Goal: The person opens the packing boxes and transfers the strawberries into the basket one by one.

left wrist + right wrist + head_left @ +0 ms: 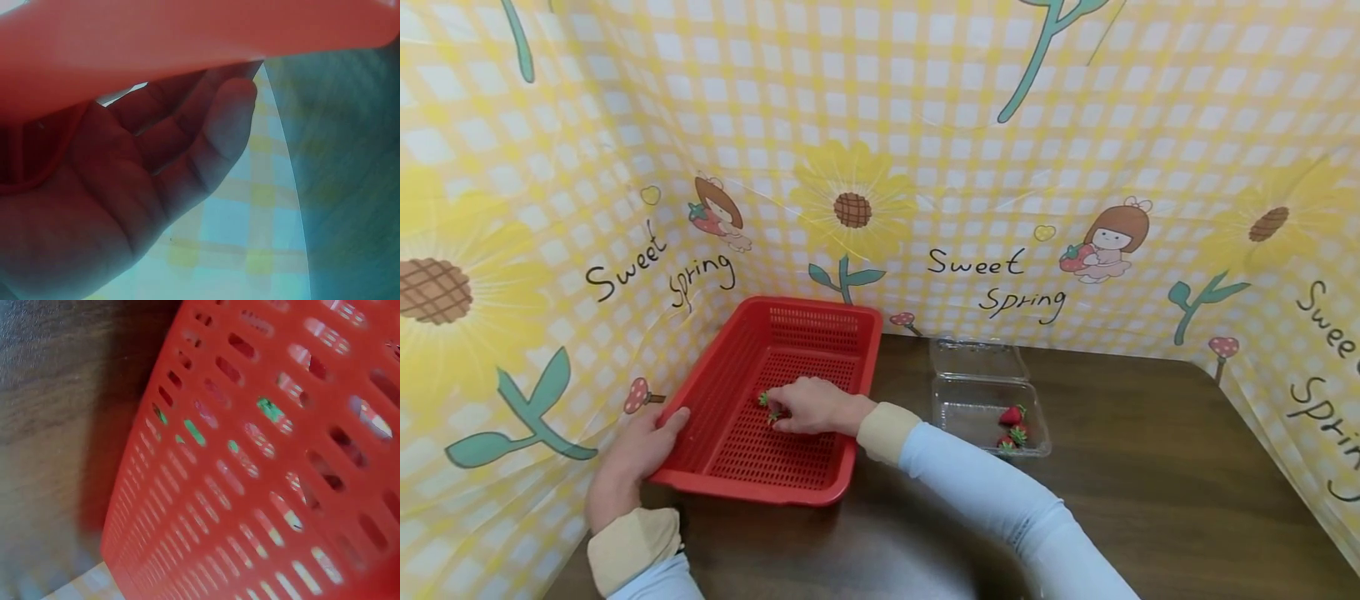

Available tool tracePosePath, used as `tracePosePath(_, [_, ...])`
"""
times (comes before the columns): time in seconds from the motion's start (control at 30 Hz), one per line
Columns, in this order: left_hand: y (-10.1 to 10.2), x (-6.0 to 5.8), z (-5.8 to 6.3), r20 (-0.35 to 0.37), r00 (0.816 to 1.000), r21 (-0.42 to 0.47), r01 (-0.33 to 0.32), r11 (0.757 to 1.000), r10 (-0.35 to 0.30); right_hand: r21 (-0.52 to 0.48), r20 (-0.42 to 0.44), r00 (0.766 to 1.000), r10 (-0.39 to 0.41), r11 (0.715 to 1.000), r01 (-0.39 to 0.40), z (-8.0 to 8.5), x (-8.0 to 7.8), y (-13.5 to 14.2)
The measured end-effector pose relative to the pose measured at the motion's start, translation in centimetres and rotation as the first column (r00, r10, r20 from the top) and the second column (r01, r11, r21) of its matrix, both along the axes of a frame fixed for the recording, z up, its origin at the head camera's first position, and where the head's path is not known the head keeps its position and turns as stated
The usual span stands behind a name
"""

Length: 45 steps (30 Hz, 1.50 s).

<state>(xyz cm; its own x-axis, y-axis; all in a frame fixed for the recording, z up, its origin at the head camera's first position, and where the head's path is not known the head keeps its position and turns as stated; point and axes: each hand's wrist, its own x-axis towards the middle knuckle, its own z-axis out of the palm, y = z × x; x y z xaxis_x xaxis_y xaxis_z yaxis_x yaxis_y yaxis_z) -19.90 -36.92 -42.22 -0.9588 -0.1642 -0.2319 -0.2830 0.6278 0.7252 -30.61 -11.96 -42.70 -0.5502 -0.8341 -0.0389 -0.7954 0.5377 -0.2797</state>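
Observation:
A red plastic basket (pixel 722 433) with a slotted floor stands tilted toward the left wall. My left hand (pixel 643 442) grips its near left rim, thumb over the top; in the left wrist view the fingers (pixel 187 156) curl under the rim. Inside the basket, my right hand (pixel 814 406) reaches low over the floor, thumb and fingertips around a strawberry (pixel 774 419) that they mostly hide. Another strawberry's green leaves (pixel 763 399) show right beside the fingertips. The right wrist view has the basket's slotted side (pixel 206 506) in front of the hand, with green leaves glimpsed through slots.
An open clear plastic clamshell box (pixel 955 417) lies right of the basket, its lid folded back toward the wall. Several strawberries (pixel 1012 415) sit at its right side. Beneath is a dark wooden table (pixel 1135 467); a yellow checked cloth (pixel 970 183) hangs around it.

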Motion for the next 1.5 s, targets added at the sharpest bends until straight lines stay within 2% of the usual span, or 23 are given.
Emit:
tracePosePath(0.2, [-0.2, -0.1, 0.1, -0.002, 1.000, -0.006, 0.010, 1.000, -0.010, 0.050, 0.000, 1.000, -0.025, 0.998, 0.025, -0.6, -0.3, -0.8])
tracePosePath(0.53, [-0.6, 0.3, -0.1, 0.021, 1.000, -0.010, -0.007, 1.000, 0.007, 0.123, 0.014, 0.998, -0.063, 0.990, 0.061, -1.1, -0.4, -1.5])
tracePosePath(0.67, [-0.5, 0.5, 0.0, 0.027, 1.000, -0.020, 0.000, 1.000, 0.000, 0.113, 0.012, 0.998, -0.067, 0.991, 0.065, -1.1, -0.3, -1.4])
tracePosePath(0.8, [-0.4, 0.4, -0.1, 0.021, 1.000, -0.020, 0.005, 1.000, -0.005, 0.040, -0.026, 0.997, -0.072, 0.997, 0.072, -0.8, -0.3, -1.1])
tracePosePath(0.93, [-0.5, 0.2, -0.3, 0.018, 1.000, -0.013, 0.008, 1.000, -0.008, -0.104, -0.086, 0.994, -0.063, 0.993, 0.054, 0.4, -0.3, -0.1])
tracePosePath(1.1, [-0.5, 0.0, -0.4, 0.009, 1.000, -0.016, 0.011, 1.000, -0.011, -0.255, -0.141, 0.989, -0.050, 0.967, 0.013, 3.0, -0.4, 2.1])
tracePosePath(1.3, [-0.4, -0.1, -0.3, 0.013, 1.000, -0.019, 0.009, 1.000, -0.009, -0.328, -0.194, 0.979, -0.060, 0.945, -0.007, 5.8, -0.6, 5.9])
tracePosePath(1.5, [-0.4, -0.3, -0.3, 0.024, 1.000, -0.017, 0.011, 1.000, -0.011, -0.350, -0.242, 0.966, -0.093, 0.937, 0.003, 7.5, -0.8, 10.3])
